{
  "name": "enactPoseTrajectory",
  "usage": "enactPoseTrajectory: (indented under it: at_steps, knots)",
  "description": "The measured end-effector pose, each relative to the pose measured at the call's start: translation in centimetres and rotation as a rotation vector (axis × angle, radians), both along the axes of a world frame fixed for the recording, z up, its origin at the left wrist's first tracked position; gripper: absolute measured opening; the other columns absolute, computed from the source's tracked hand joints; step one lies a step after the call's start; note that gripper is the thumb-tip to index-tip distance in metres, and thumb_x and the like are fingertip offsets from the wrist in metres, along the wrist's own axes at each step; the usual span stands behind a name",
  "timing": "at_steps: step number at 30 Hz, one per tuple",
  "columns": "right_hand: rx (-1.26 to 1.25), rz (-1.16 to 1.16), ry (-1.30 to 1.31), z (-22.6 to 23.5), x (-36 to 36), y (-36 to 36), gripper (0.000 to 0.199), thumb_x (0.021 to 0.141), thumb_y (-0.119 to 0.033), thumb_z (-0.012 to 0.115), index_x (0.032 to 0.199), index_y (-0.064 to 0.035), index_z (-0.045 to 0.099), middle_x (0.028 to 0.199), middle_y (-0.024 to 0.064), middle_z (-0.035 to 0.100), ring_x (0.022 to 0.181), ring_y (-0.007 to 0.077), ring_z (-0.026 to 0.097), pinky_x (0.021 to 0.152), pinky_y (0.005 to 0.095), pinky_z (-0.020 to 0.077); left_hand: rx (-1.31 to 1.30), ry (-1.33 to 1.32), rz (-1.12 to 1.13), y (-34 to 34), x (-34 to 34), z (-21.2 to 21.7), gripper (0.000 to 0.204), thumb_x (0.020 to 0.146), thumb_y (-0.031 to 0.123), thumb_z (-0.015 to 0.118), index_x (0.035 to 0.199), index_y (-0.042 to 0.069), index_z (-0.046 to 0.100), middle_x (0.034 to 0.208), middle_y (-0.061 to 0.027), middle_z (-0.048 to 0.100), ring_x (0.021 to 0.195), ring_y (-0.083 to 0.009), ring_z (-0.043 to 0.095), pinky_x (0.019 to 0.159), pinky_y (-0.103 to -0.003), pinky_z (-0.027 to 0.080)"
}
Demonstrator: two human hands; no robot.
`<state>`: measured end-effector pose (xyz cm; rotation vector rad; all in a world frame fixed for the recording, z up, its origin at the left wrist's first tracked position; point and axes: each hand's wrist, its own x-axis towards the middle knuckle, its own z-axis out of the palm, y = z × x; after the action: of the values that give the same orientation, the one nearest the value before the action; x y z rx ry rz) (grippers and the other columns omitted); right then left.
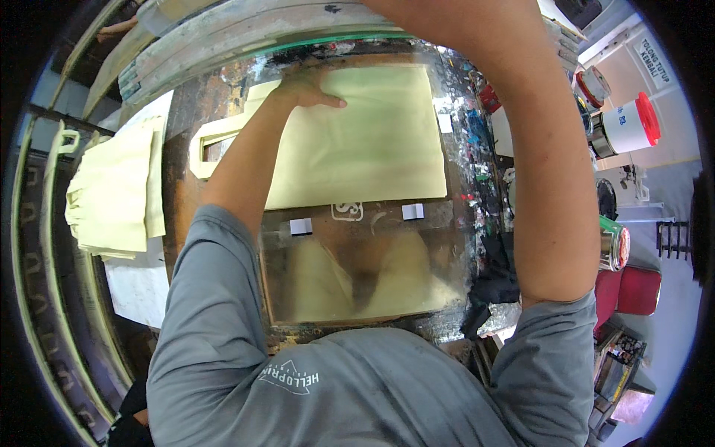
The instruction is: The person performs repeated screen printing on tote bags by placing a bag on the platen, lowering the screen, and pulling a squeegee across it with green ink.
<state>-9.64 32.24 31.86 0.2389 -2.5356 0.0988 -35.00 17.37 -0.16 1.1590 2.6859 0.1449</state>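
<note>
A pale yellow fabric bag (365,149) lies spread flat on a clear, shiny plate (372,287) on the worktable, its loop handle (198,151) pointing left. My left hand (304,89) rests on the bag's far left part, thumb stretched out and fingers spread flat; the fingertips are hard to make out. My right forearm (514,89) reaches far forward over the table's right side and leaves the picture at the top, so the right hand is out of sight. Small white tabs (301,226) sit near the bag's edges.
A stack of similar yellow bags (112,186) lies at the left. Beyond the plate is a wooden frame with a green edge (335,37). Paint cans (625,127) and a black cloth (491,279) are at the right. Another person's arm (119,28) shows far left.
</note>
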Motion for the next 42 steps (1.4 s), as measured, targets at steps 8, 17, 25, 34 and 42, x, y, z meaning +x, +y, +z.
enactPoseTrajectory:
  at_steps: [8, 17, 25, 34, 42]
  knots:
    - [-0.007, -0.021, -0.089, 0.5, 0.3, 0.1, 0.061, 0.110, -0.064, 0.042, 0.087, -0.0104, 0.058, 0.076, -0.0004, 0.052, 0.068, 0.0129, 0.046, 0.059, 0.0310, 0.0416, 0.162, -0.030, -0.045, 0.1, 0.4, -1.0, 0.121, 0.066, 0.073, 0.086, 0.167, 0.026, 0.038, 0.169, -0.0151, 0.042, 0.159, -0.0363, 0.030, 0.130, -0.056, 0.022]
    - [-0.001, 0.077, -0.074, -2.3, 1.2, -0.9, 0.065, 0.109, -0.066, 0.043, 0.090, -0.0094, 0.067, 0.078, -0.0010, 0.059, 0.070, 0.0116, 0.051, 0.059, 0.0270, 0.0433, 0.339, 0.306, 0.124, -2.6, 7.3, 1.1, 0.102, 0.076, 0.054, 0.092, 0.161, 0.018, 0.048, 0.159, -0.0182, 0.054, 0.151, -0.0391, 0.044, 0.127, -0.059, 0.027]
    - [-0.005, 0.012, 0.040, -1.1, 2.6, -0.4, 0.065, 0.108, -0.067, 0.046, 0.095, -0.0084, 0.071, 0.077, 0.0010, 0.065, 0.069, 0.0117, 0.055, 0.059, 0.0283, 0.0440, 0.538, 0.198, -0.169, -6.7, 29.3, 3.9, 0.057, 0.097, 0.041, 0.075, 0.145, 0.013, 0.064, 0.143, -0.0123, 0.066, 0.140, -0.0369, 0.056, 0.124, -0.056, 0.038]
    - [-0.053, -0.119, -0.272, -0.4, 1.7, -1.7, 0.068, 0.106, -0.073, 0.043, 0.080, -0.0129, 0.062, 0.067, -0.0017, 0.057, 0.063, 0.0117, 0.050, 0.060, 0.0324, 0.0444, 1.353, -0.276, 0.565, -12.3, 28.1, 14.7, 0.097, 0.090, 0.014, 0.089, 0.165, -0.001, 0.030, 0.114, -0.0132, 0.072, 0.103, -0.0191, 0.071, 0.092, -0.034, 0.058]
    - [0.051, 0.060, -0.272, -12.6, 5.4, -0.2, 0.056, 0.073, -0.033, 0.093, 0.112, -0.0076, 0.062, 0.097, 0.0149, 0.068, 0.099, 0.0381, 0.069, 0.082, 0.0527, 0.0526, 1.228, -0.357, 0.637, -15.5, 32.0, 10.2, 0.087, 0.076, 0.027, 0.099, 0.146, -0.004, 0.059, 0.122, -0.0136, 0.075, 0.110, -0.0215, 0.072, 0.101, -0.036, 0.055]
